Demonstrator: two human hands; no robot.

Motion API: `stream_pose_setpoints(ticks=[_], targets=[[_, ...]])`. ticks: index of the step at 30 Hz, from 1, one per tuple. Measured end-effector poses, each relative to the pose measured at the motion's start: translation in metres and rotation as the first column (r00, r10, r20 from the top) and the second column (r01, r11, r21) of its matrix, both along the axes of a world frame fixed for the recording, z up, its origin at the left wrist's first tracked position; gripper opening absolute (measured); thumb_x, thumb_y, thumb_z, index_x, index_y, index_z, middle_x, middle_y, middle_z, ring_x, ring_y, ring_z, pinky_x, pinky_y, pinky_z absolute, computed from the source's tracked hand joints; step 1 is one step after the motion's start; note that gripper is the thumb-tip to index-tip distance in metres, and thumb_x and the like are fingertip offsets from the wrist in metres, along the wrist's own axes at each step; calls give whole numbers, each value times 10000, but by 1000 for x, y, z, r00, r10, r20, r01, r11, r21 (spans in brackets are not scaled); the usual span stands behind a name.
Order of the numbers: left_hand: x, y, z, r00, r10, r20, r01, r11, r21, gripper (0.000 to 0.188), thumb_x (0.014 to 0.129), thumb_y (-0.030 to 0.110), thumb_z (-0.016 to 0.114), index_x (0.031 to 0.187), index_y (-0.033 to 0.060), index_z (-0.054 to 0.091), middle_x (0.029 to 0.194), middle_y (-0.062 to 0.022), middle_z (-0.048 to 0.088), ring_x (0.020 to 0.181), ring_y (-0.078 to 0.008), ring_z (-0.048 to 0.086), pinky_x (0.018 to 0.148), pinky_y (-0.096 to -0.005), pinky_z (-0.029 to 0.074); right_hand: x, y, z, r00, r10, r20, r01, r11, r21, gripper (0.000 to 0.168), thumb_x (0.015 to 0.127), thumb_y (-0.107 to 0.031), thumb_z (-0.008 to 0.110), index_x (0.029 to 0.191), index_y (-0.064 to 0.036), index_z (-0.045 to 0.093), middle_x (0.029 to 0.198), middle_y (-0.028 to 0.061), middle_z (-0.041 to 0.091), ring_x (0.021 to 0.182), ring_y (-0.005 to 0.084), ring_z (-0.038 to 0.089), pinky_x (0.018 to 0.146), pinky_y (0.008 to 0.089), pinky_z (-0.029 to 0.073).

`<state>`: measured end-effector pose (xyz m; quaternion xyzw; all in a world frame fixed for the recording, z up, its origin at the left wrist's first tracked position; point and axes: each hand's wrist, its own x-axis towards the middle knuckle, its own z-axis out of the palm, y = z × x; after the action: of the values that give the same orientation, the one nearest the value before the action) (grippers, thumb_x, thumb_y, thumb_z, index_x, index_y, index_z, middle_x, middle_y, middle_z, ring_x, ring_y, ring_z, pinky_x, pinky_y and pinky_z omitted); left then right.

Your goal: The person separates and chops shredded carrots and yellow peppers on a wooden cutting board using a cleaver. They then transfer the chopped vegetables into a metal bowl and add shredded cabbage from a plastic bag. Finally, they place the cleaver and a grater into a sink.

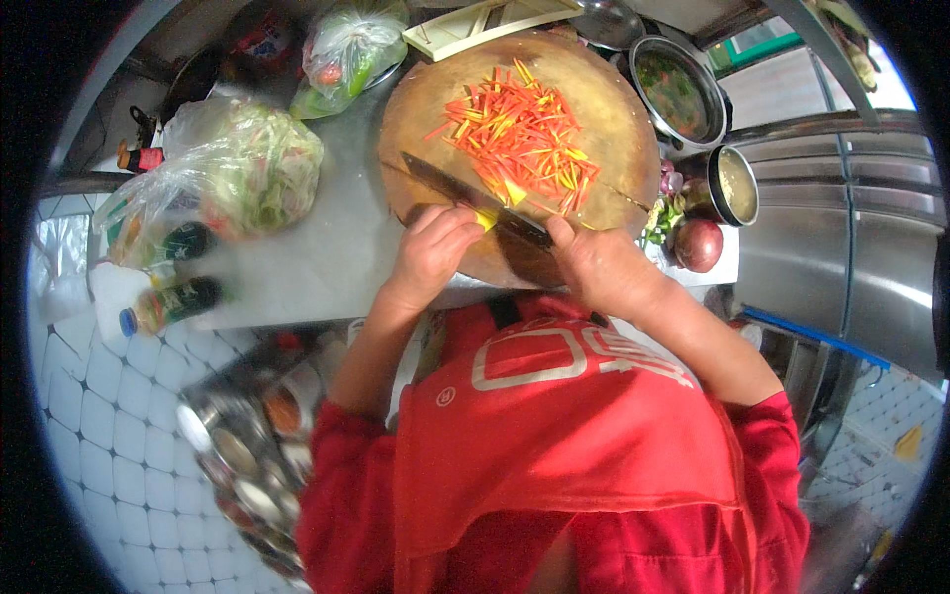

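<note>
My right hand [605,260] grips the dark handle of a kitchen knife [445,180], whose blade slants up and left across a round wooden chopping block [623,126]. Close to the blade's near side, the fingers of my left hand [434,249] hold a small yellow vegetable piece [486,220]. Another yellow piece [513,194] lies just past the blade. Beyond the knife, a heap of thin orange and yellow vegetable strips [519,130], which look like carrot, spreads over the block. My left fingertips partly cover the piece they hold.
Left of the block are a plastic bag of leafy greens [260,163], another vegetable bag [349,59] and a blue-capped bottle [171,304]. On the right stand a pot [679,93], a metal container [735,185] and a red onion [698,246]. Seasoning containers [245,453] sit lower left.
</note>
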<state>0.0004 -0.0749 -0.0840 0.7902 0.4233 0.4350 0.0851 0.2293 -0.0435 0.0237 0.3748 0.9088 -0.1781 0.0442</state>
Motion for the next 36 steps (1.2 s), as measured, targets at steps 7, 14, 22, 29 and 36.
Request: stream_pose_setpoints(ticks=[7, 14, 22, 29, 36], targets=[[-1, -5, -3, 998, 28, 62, -25, 999, -42, 169, 688, -8, 705, 841, 28, 644, 912, -81, 632, 821, -259, 603, 710, -339, 503, -1, 8, 39, 994, 16, 110, -3, 993, -120, 273, 827, -77, 537, 1054, 36, 434, 738, 247, 602, 644, 416, 610, 552, 485, 489], [-2, -3, -9, 997, 21, 72, -17, 998, -59, 161, 689, 5, 689, 842, 26, 645, 911, -76, 625, 840, -254, 603, 718, -337, 508, -2, 0, -1, 999, -19, -30, 18, 999, -28, 228, 835, -62, 528, 1020, 26, 429, 725, 250, 597, 653, 422, 608, 557, 487, 487], [-4, -5, -9, 999, 18, 48, -16, 999, -49, 159, 681, 6, 674, 836, 30, 649, 899, -74, 624, 805, -255, 601, 702, -345, 506, -19, 2, 25, 995, 53, 79, -59, 996, 74, 219, 787, -50, 511, 993, 2, 458, 757, 180, 624, 629, 339, 650, 530, 415, 528], [-5, -3, -12, 999, 35, 15, -35, 999, -38, 108, 689, 31, 654, 796, 27, 640, 857, -84, 612, 790, -257, 597, 672, -341, 508, -27, -2, 21, 997, 61, 55, -68, 990, 123, 238, 753, -47, 532, 979, -11, 466, 828, 182, 618, 663, 333, 651, 553, 407, 533], [-1, -4, -8, 994, 7, 111, 0, 998, -66, 85, 698, 8, 649, 776, 11, 617, 837, -93, 601, 783, -276, 588, 692, -363, 493, -20, -12, -3, 996, 29, -84, -14, 984, 178, 213, 776, -56, 517, 980, -14, 470, 785, 166, 622, 651, 333, 649, 550, 408, 528]])
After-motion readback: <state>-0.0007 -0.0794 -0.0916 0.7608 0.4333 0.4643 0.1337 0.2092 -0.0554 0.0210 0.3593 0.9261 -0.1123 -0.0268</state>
